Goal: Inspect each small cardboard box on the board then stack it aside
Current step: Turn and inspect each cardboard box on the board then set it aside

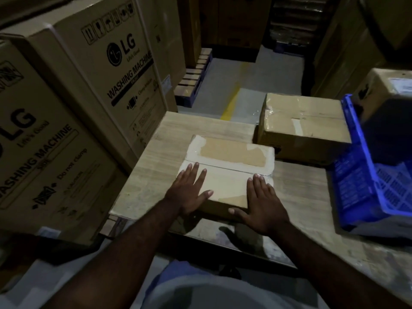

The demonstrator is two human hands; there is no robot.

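Observation:
A flat small cardboard box [229, 161] with pale tape across its top lies in the middle of the wooden board [156, 157]. My left hand [189, 190] rests flat on the box's near left corner, fingers straight and spread. My right hand [263, 204] lies flat over its near right corner, thumb along the front side. A second, taller taped cardboard box [303, 123] sits at the board's far right, apart from the first.
Large washing-machine cartons [93, 70] stand stacked along the left. A blue plastic crate [365, 181] sits on the board's right, with another carton [385, 88] behind it. A pallet [194, 76] and grey floor with a yellow line [231, 103] lie beyond.

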